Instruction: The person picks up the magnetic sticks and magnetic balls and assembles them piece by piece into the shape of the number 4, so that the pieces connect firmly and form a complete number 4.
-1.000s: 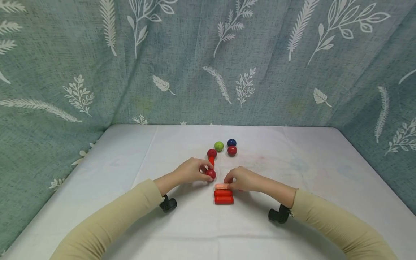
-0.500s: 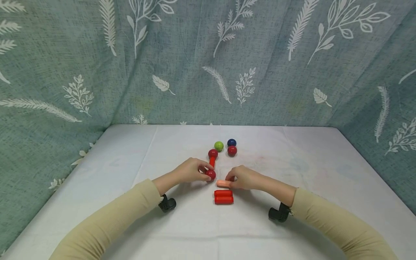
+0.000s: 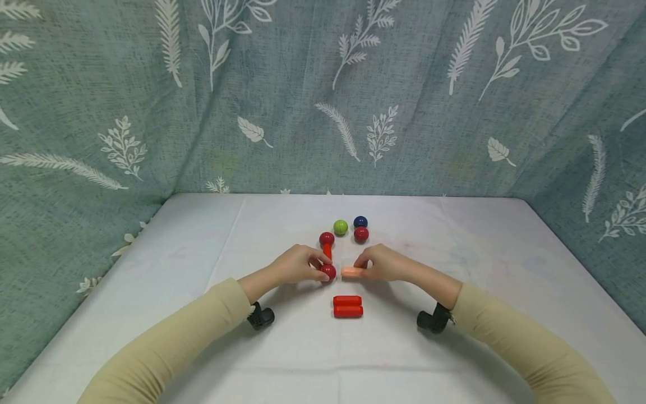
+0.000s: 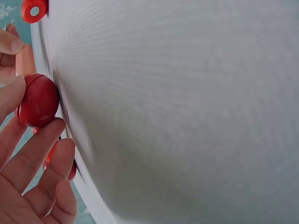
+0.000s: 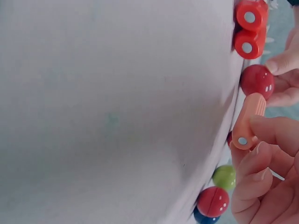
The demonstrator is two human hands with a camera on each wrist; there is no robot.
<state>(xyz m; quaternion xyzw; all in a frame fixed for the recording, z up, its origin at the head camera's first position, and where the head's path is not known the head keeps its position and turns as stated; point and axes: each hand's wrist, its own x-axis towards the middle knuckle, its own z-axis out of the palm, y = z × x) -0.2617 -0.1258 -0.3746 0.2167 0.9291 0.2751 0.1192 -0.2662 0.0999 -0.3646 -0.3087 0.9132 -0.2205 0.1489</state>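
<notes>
My left hand [image 3: 299, 265] pinches a red ball [image 3: 328, 272] between thumb and fingers. From this ball a red rod [image 3: 327, 253] runs away to another red ball [image 3: 326, 239]. Just to the right, my right hand [image 3: 384, 263] pinches a ribbed peach-coloured rod [image 3: 351, 272] by its right end. The rod lies sideways and points at the held ball, a narrow gap apart in the head view. The right wrist view shows a silvery disc in the end of the peach rod [image 5: 249, 120]. In the left wrist view, the held red ball [image 4: 41, 100] partly hides that rod.
Two red rods [image 3: 347, 306] lie side by side on the white cloth, nearer to me. Farther back are a green ball [image 3: 340, 227], a blue ball [image 3: 360, 221] and a red ball [image 3: 361, 235]. A patterned green curtain [image 3: 303, 140] hangs behind the table.
My right hand has drawn the peach rod away from the two red rods, moving it back and slightly right beside the held ball. The left hand stays; the far red ball shifts slightly.
</notes>
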